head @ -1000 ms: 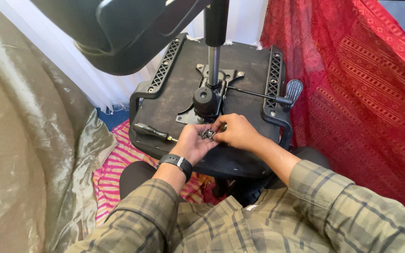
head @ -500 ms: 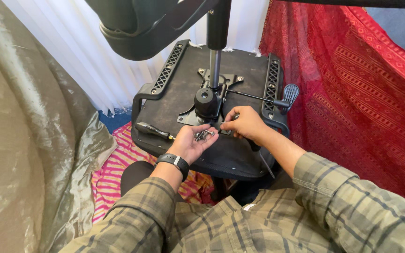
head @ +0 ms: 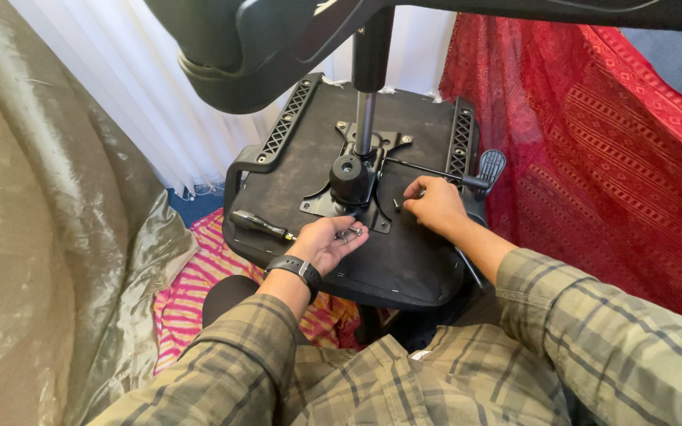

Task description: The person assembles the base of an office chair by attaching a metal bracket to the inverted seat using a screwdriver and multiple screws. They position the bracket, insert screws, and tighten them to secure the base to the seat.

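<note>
The left hand (head: 327,241) lies palm up and open on the underside of an upturned chair seat (head: 404,260), cupping a few small metal screws (head: 349,233). The right hand (head: 433,204) arches just beside it, fingertips pinched on a dark bolt (head: 397,205) at the edge of the metal mounting plate (head: 357,201). A black-handled screwdriver (head: 258,226) rests left of the wrist.

Head camera looks down, close above the upturned chair seat (head: 404,260).
</note>
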